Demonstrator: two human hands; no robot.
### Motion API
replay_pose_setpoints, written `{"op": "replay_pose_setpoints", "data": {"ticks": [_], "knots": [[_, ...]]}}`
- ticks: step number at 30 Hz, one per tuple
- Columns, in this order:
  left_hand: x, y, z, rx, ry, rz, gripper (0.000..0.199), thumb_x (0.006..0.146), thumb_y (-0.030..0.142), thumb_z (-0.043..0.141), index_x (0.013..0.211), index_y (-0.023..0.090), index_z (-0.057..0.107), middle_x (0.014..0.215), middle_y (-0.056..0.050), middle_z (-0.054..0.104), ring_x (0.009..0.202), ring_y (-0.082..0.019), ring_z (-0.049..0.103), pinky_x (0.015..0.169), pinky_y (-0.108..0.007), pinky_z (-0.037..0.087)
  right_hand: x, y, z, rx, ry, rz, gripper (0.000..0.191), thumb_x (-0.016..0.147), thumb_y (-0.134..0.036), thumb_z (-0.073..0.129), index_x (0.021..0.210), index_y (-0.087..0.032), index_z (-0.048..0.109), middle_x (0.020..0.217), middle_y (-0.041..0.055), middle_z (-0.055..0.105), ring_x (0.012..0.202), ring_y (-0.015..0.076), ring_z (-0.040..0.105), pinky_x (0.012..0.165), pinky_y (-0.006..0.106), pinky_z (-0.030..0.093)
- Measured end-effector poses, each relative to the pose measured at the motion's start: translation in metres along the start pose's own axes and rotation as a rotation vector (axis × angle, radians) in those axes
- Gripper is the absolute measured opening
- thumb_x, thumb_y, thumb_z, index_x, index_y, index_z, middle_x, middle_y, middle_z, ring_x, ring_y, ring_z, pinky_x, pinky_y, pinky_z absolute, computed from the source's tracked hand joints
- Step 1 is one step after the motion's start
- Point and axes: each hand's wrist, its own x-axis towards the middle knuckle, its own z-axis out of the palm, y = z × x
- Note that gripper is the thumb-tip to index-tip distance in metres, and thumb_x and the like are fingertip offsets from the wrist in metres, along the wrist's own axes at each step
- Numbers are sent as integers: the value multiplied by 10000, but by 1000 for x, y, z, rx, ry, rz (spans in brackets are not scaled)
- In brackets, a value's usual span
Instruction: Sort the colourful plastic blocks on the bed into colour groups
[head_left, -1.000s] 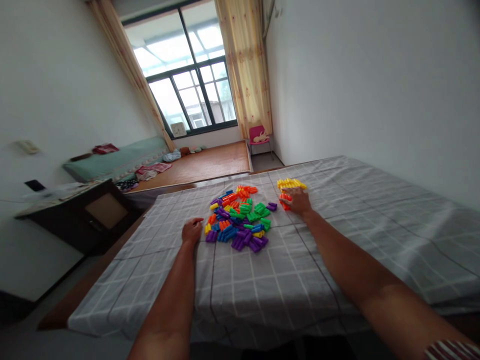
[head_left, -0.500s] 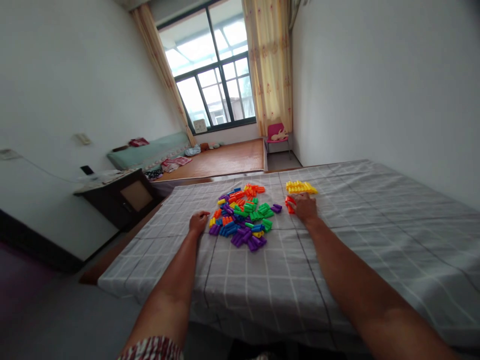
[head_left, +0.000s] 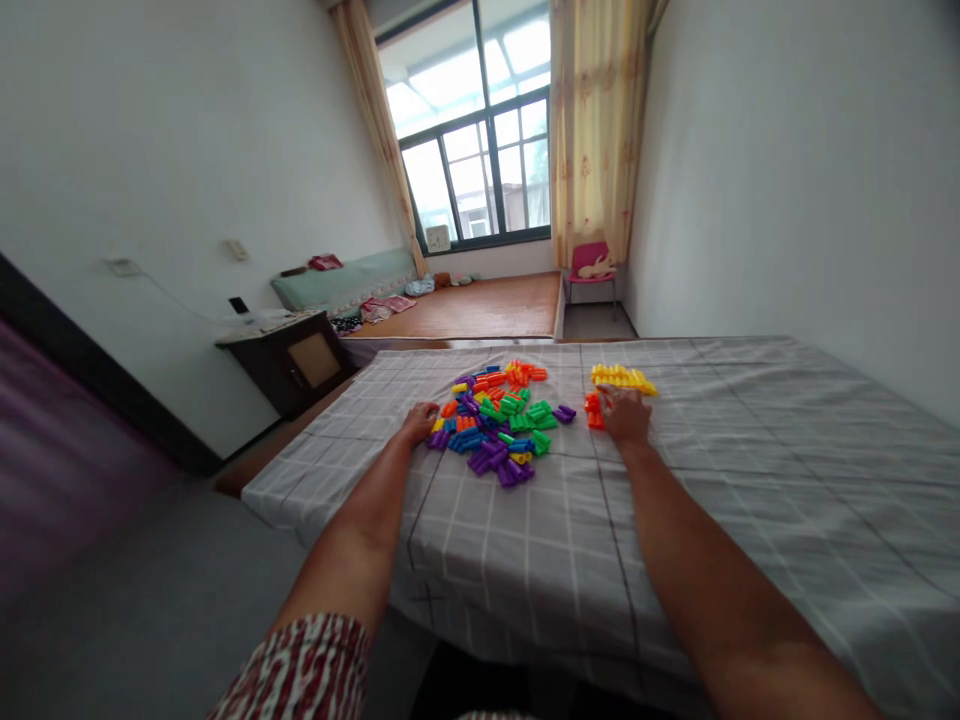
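Observation:
A loose pile of coloured plastic tube-shaped blocks [head_left: 487,412] in purple, blue, green, orange and yellow lies on the checked grey cloth. My left hand [head_left: 420,422] rests at the pile's left edge, its fingers apart and slightly bent, close to an orange block [head_left: 448,410]. To the right of the pile, my right hand [head_left: 628,412] has its fingers against a small group of orange blocks [head_left: 594,410], partly covering their right side. Just behind that hand sits a row of yellow blocks [head_left: 624,378]. A purple block [head_left: 564,413] lies between the pile and the orange group.
The grey checked tablecloth [head_left: 720,480] covers the table. Beyond its far edge is a low bed platform [head_left: 495,308] below a window. A pink chair [head_left: 591,262] stands at the back right, and a dark cabinet [head_left: 289,365] at the left.
The view has swung left and tilted. My left hand has come nearer to the pile's edge, its fingers reaching further toward the blocks. More of the orange group shows beside my right hand.

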Motion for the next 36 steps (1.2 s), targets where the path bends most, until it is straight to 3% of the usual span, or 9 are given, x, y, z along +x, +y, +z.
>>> {"op": "replay_pose_setpoints", "data": {"ticks": [4,10,14,18,25,36], "knots": [[0,0,1,-67,35,-56,300,709,138,561,938,144,755,989,-41,738,1033,-189,618,921,-249,459,3,-2,3,-29,55,-15,379,977,-388,398,1134,-201,688,963,130,674,935,253,543,714,335,365],[12,-5,-2,-133,15,-152,289,759,246,576,953,159,772,696,-11,718,712,-180,650,644,-240,476,6,8,2,-57,123,0,361,993,-346,386,1130,-190,681,962,119,678,900,224,544,726,310,351],[13,-9,1,-39,16,-209,342,803,299,533,1041,227,769,820,-42,757,748,-209,676,619,-260,456,3,13,0,-48,90,-20,396,983,-369,371,1186,-209,671,1025,119,683,966,244,537,760,329,374],[11,-12,4,33,60,-149,343,817,327,526,1059,272,763,1021,-59,760,897,-237,688,670,-270,465,-2,10,-2,-49,0,-74,408,959,-367,392,1233,-233,662,1136,115,676,1070,269,518,832,378,399],[18,-11,4,33,31,-153,337,825,336,526,1060,288,762,1067,-44,752,939,-246,686,714,-286,481,-5,0,-3,-184,-122,-107,425,969,-383,362,1281,-272,628,1278,99,626,1167,275,493,920,430,396],[19,-10,5,33,29,-152,345,824,352,515,1060,288,759,1054,-54,751,940,-264,677,705,-302,471,-4,4,-12,-96,-21,-51,354,961,-382,403,1153,-238,663,1125,96,674,1071,256,525,849,374,353]]}}
